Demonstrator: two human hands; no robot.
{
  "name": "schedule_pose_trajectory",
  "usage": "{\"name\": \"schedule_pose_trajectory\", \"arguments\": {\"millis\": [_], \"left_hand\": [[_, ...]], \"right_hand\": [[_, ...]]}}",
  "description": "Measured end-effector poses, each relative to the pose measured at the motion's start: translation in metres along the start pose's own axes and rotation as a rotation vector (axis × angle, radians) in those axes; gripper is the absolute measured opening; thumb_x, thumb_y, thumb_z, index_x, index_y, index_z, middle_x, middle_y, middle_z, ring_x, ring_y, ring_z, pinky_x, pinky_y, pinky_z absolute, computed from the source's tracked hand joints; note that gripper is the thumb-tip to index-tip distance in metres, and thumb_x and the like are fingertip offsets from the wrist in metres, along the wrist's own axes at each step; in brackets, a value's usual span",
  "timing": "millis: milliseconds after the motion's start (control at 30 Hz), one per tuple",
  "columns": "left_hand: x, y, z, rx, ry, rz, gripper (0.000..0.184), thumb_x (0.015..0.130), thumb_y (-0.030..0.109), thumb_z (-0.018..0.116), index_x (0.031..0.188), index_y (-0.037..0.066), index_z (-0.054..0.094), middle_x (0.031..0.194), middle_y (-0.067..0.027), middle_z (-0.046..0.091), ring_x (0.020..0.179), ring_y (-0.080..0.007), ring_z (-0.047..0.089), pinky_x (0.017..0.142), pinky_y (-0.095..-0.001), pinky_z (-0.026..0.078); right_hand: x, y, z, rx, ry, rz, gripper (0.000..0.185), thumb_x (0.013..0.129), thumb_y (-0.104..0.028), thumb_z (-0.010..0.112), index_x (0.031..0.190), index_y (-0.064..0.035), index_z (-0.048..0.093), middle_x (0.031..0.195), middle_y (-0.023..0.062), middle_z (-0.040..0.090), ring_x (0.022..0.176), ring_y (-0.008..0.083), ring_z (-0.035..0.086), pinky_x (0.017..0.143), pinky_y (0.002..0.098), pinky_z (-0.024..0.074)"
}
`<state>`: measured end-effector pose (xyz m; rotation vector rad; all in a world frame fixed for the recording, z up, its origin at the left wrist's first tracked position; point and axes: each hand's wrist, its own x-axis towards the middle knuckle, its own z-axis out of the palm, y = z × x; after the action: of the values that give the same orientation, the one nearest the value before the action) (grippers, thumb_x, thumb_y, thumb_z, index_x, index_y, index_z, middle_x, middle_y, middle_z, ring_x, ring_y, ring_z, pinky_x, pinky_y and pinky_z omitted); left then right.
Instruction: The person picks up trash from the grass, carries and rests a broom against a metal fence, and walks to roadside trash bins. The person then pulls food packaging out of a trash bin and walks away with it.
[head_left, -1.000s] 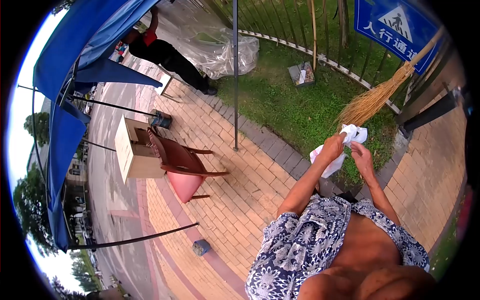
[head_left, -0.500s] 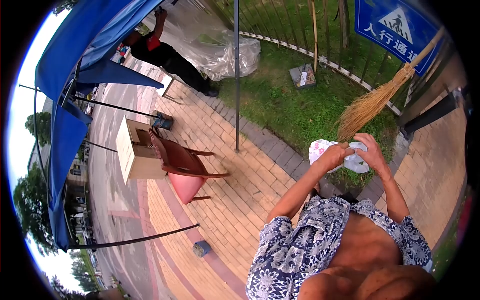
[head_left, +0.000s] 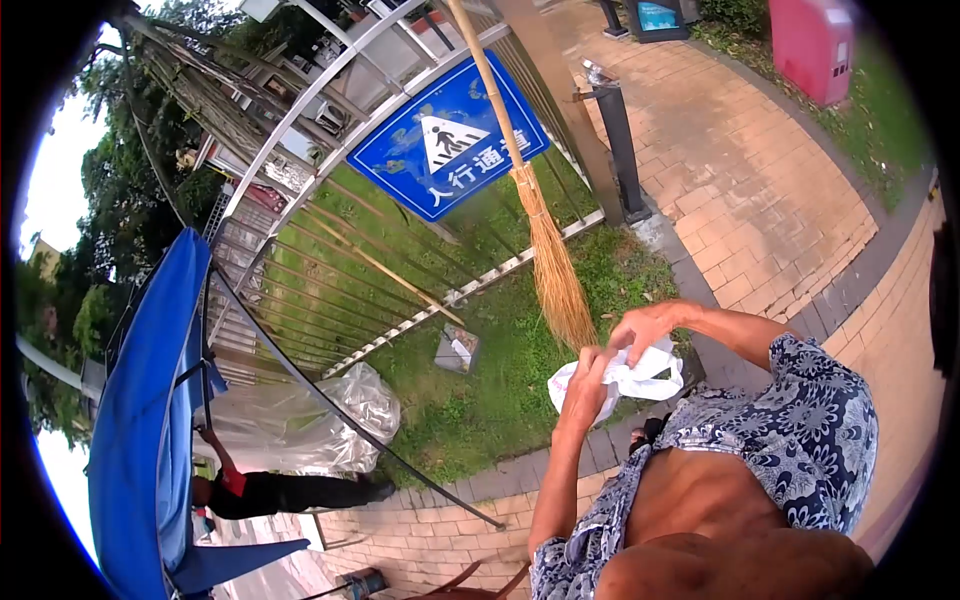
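Note:
A white plastic bag with faint pink print hangs between my two hands, in front of my patterned shirt. My left hand is closed on the bag's left part. Close beside it, nearly touching, my right hand has its fingers pinched on the bag's upper part. Just beyond my hands is the bristle end of a straw broom, which leans against the fence with its handle up.
A blue sign hangs on the metal fence. A dustpan lies on the grass near plastic sheeting. At left, a person in black stands by a blue canopy. A dark post stands beyond the broom.
The view has swung right, bringing the paved path and a red box into sight and the chair mostly out. My hands have come closer together on the bag.

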<state>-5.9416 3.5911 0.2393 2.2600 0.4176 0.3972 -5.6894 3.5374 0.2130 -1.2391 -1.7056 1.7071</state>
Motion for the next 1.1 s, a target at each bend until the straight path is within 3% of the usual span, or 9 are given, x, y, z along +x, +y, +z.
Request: {"name": "schedule_pose_trajectory", "arguments": {"millis": [267, 367, 467, 600, 667, 733, 767, 900, 1100], "left_hand": [[0.079, 0.019, 0.03, 0.158, -0.139, 0.017, 0.046, 0.078, -0.002, 0.065, 0.122, 0.007, 0.056, 0.114, -0.0202, 0.063, 0.104, -0.0453, 0.064, 0.087, -0.0475, 0.053], [0.093, 0.018, 0.043, 0.183, -0.179, 0.019, 0.04, 0.081, 0.006, 0.069, 0.12, 0.006, 0.059, 0.108, -0.0207, 0.069, 0.098, -0.0459, 0.066, 0.086, -0.0501, 0.052], [0.1, 0.016, 0.05, 0.16, -0.287, -0.149, 0.034, 0.08, 0.004, 0.069, 0.113, 0.006, 0.064, 0.111, -0.0222, 0.07, 0.103, -0.0434, 0.067, 0.085, -0.0462, 0.055], [0.1, 0.002, 0.05, -0.114, -0.462, -0.165, 0.032, 0.085, 0.002, 0.065, 0.117, 0.003, 0.067, 0.108, -0.0148, 0.073, 0.097, -0.0262, 0.071, 0.086, -0.0386, 0.055], [0.1, 0.002, 0.047, -0.21, -0.517, -0.304, 0.041, 0.089, 0.02, 0.065, 0.126, 0.003, 0.064, 0.112, -0.0124, 0.07, 0.104, -0.0218, 0.065, 0.092, -0.037, 0.052], [0.091, 0.005, 0.042, -0.298, -0.487, -0.428, 0.049, 0.089, 0.031, 0.065, 0.129, 0.004, 0.063, 0.117, -0.0131, 0.068, 0.11, -0.0235, 0.062, 0.096, -0.0374, 0.049], [0.092, 0.021, 0.038, -0.338, -0.483, -0.464, 0.062, 0.091, 0.049, 0.064, 0.135, 0.006, 0.059, 0.121, -0.0117, 0.065, 0.114, -0.024, 0.058, 0.1, -0.0379, 0.046], [0.083, 0.04, 0.052, -0.392, -0.32, -0.612, 0.07, 0.096, 0.06, 0.062, 0.138, 0.005, 0.053, 0.122, -0.0137, 0.064, 0.113, -0.023, 0.059, 0.099, -0.0361, 0.047], [0.057, -0.007, 0.111, -0.485, 0.171, -0.552, 0.062, 0.099, 0.048, 0.064, 0.133, -0.003, 0.054, 0.116, -0.0109, 0.064, 0.106, -0.0173, 0.06, 0.094, -0.0322, 0.049]], "right_hand": [[-0.066, 0.035, 0.006, 0.079, 0.213, 0.034, 0.052, 0.081, -0.032, 0.086, 0.115, 0.0039, 0.07, 0.091, 0.0067, 0.073, 0.082, 0.0133, 0.065, 0.068, 0.0313, 0.0523], [-0.083, 0.042, 0.011, 0.057, 0.331, 0.063, 0.051, 0.079, -0.037, 0.085, 0.11, 0.0027, 0.072, 0.091, 0.0086, 0.073, 0.082, 0.0165, 0.066, 0.067, 0.0344, 0.0523], [-0.091, 0.049, 0.019, 0.053, 0.425, 0.034, 0.049, 0.079, -0.037, 0.082, 0.105, 0.0028, 0.072, 0.086, 0.0118, 0.073, 0.078, 0.0198, 0.068, 0.067, 0.0381, 0.0525], [-0.105, 0.04, 0.024, -0.053, 0.517, 0.058, 0.038, 0.078, -0.03, 0.079, 0.099, 0.0006, 0.073, 0.08, 0.0151, 0.072, 0.071, 0.0234, 0.069, 0.065, 0.0393, 0.0524], [-0.1, 0.051, 0.028, -0.146, 0.572, 0.054, 0.034, 0.078, -0.029, 0.078, 0.098, -0.0012, 0.073, 0.081, 0.0164, 0.072, 0.071, 0.0246, 0.069, 0.065, 0.0395, 0.0525], [-0.099, 0.056, 0.027, -0.123, 0.647, 0.013, 0.03, 0.077, -0.027, 0.076, 0.096, -0.0035, 0.073, 0.085, 0.0155, 0.071, 0.075, 0.0297, 0.07, 0.068, 0.0417, 0.0534], [-0.098, 0.058, 0.024, -0.152, 0.67, -0.021, 0.03, 0.077, -0.026, 0.076, 0.096, -0.0034, 0.073, 0.086, 0.015, 0.071, 0.077, 0.0309, 0.07, 0.069, 0.0423, 0.0537], [-0.086, 0.06, 0.022, -0.255, 0.783, -0.117, 0.021, 0.077, -0.02, 0.073, 0.091, -0.0045, 0.072, 0.088, 0.0139, 0.068, 0.084, 0.0364, 0.069, 0.073, 0.0459, 0.0536], [-0.064, 0.045, 0.026, -0.437, 0.88, -0.241, 0.015, 0.083, -0.015, 0.068, 0.093, -0.004, 0.066, 0.088, 0.0142, 0.063, 0.082, 0.0387, 0.065, 0.071, 0.0499, 0.0511]]}}
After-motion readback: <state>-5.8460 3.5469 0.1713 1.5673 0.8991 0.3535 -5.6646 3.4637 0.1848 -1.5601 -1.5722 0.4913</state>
